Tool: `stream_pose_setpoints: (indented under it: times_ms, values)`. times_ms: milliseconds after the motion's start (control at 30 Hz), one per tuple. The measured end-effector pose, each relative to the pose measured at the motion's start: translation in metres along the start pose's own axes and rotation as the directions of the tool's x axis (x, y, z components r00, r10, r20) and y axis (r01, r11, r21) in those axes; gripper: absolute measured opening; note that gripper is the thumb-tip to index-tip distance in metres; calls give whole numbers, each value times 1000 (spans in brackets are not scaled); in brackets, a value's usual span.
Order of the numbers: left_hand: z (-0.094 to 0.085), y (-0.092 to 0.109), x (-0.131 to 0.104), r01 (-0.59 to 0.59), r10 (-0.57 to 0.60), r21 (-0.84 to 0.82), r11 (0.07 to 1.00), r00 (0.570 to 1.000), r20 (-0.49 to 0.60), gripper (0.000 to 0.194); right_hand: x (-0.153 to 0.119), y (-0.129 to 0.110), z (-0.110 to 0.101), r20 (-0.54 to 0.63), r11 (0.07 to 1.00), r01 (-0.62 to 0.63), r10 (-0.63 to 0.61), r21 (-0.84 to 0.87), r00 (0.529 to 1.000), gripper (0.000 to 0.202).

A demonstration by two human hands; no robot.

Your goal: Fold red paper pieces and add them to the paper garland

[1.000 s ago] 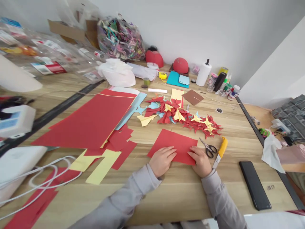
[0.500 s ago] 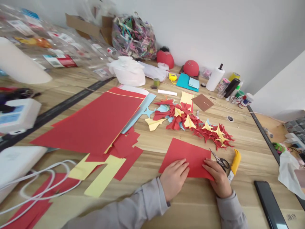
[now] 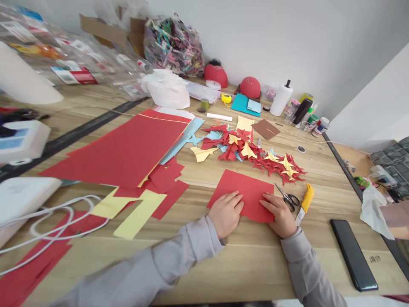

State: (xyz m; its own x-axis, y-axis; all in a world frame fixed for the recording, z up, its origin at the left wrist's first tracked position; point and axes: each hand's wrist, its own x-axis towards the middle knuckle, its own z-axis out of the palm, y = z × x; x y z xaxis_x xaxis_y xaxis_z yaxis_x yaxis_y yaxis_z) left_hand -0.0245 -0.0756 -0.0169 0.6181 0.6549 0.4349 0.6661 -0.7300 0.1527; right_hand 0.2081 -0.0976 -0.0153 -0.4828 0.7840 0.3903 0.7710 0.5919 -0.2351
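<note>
A sheet of red paper (image 3: 247,187) lies flat on the wooden table in front of me. My left hand (image 3: 227,212) rests on its lower left part, palm down, with the fingers stretched out side by side. On the lower right edge lie the outstretched fingers of my right hand (image 3: 280,214); its thumb is hard to see. Just right of the sheet are black-handled scissors (image 3: 290,198) and a yellow-handled cutter knife (image 3: 305,204). Beyond the sheet spreads a heap of folded red, yellow and blue paper stars (image 3: 234,143).
Large red sheets (image 3: 128,149) are stacked at left, with yellow strips (image 3: 139,215) and red scraps (image 3: 171,198) nearby. A white cable (image 3: 60,209) loops at far left. A black phone (image 3: 353,253) lies at right. Paint bottles (image 3: 320,127) and a bag of scraps (image 3: 174,44) stand at the back.
The camera view has tilted, so the whole scene sits higher and slightly left. Both hands stay on the red paper with little visible movement against it.
</note>
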Motion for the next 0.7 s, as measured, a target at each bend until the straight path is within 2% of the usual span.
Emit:
stream_pose_setpoints:
  times_ms: [167, 433, 700]
  values:
    - [-4, -1, 0, -4, 3, 8, 1000, 999, 38, 29, 1, -5, -1, 23, 999, -27, 27, -22, 999, 48]
    - [-4, -1, 0, -12, 12, 11, 1000, 999, 35, 28, 1, -6, 0, 18, 999, -33, 33, -15, 999, 47]
    - [-2, 0, -3, -17, 17, 11, 1000, 998, -56, 27, 3, -2, -5, 2, 998, -26, 26, 55, 1000, 47]
